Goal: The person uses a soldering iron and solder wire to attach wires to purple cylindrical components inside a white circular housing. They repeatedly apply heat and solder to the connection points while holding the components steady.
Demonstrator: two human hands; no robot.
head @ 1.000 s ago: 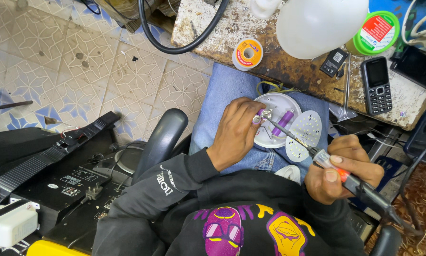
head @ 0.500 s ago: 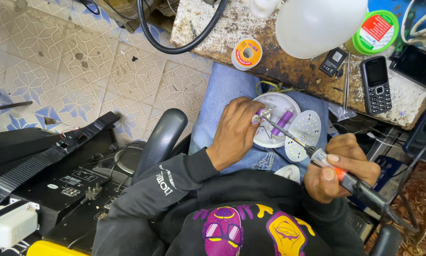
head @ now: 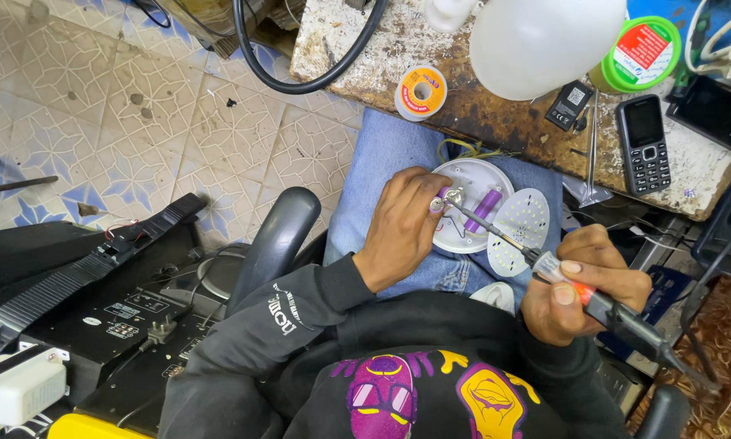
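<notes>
little has shifted since the earlier frame: only the soldering iron (head: 601, 305) has edged a touch. left of the round white lamp base (head: 471, 203) that lies on the person's lap, the left hand (head: 402, 228) has its fingers pinched together on the base's rim by a purple part. right of the base lies a white led disc (head: 522, 228); beyond it the right hand (head: 581, 293) is clamped around the iron's handle, tip reaching to the base. a black phone (head: 643, 145) lies on the bench above.
</notes>
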